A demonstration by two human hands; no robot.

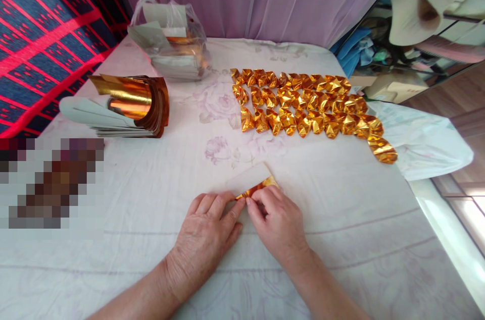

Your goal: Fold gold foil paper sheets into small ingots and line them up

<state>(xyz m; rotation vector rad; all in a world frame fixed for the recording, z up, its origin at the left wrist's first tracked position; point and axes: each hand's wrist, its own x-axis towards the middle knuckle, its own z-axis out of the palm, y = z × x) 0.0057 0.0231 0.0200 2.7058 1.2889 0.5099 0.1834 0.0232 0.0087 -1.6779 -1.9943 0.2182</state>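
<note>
A pale floral tablecloth lies under everything. On its far right side sit 3 rough rows of folded gold pieces; at left stands a bent stack of gold-faced sheets. The left hand lies palm down, its 4 fingers close together, the thumb slightly apart from the index finger. The right hand has its fingers curled, thumb and index near each other; I cannot tell whether they pinch the paper. Between the 2 hands, flat on the cloth, is 1 paper sheet. Fingertips of both touch its near edge, at the gold strip.
</note>
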